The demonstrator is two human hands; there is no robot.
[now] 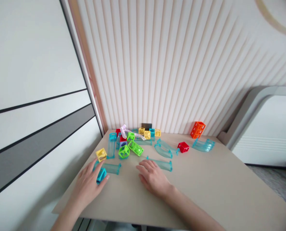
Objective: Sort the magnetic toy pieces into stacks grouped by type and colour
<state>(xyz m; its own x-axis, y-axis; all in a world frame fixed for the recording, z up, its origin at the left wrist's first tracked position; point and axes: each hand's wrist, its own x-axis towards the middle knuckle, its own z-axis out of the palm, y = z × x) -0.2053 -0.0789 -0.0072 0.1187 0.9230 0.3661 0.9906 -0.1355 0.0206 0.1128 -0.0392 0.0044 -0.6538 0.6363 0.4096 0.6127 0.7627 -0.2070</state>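
Left hand [90, 183] has its thumb and fingers spread around a blue cube [101, 176]; honestly can't tell if they're touching it. A yellow cube [101, 154] and a clear teal track [112, 168] sit right by those fingertips. Right hand [154, 178] is palm down, fingers loosely spread and a bit bent, just beside another teal strip [164, 165] on the tabletop [201, 189]. Further back there's a jumble with a green double block [135, 148] and a lilac piece [123, 131]. Off right: a red box [183, 147], then an orange stack [198, 129] near the ribbed wall [157, 64].
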